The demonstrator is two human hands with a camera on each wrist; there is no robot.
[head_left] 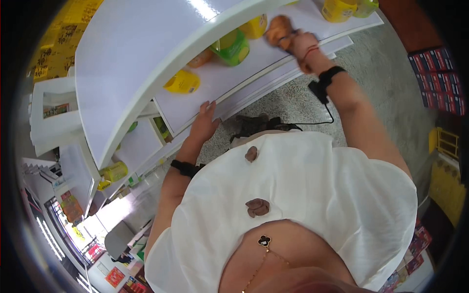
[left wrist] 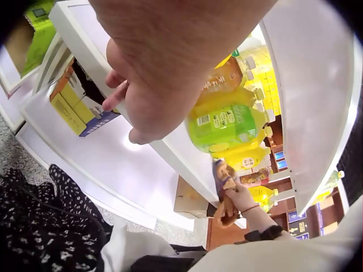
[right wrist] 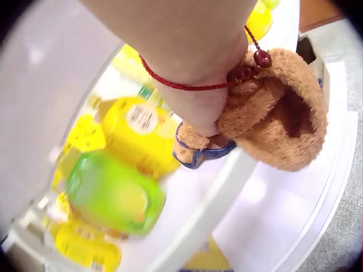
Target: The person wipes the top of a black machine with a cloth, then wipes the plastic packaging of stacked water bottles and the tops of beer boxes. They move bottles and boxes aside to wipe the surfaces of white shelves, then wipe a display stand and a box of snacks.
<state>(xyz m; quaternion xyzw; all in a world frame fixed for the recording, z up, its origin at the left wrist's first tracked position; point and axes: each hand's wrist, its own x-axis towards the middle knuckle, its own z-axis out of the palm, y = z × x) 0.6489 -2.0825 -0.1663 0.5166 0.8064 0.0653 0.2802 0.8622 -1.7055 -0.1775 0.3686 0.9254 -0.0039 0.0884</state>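
Observation:
My right hand grips a brown fluffy cloth at the front of a white shelf. In the right wrist view, a thick fold of the cloth hangs over the shelf edge, and a blue-trimmed part lies by the bottles; my fingers are mostly hidden. My left hand rests at the shelf's front edge farther left, fingers loose and holding nothing. Between the hands stand a large green bottle and yellow bottles. The left wrist view shows my left hand over the white edge.
A curved white upper panel overhangs the bottles. More yellow bottles stand right of the cloth. Below the shelf, a yellow and blue carton sits on a lower level. Stacked dark red boxes stand at the far right.

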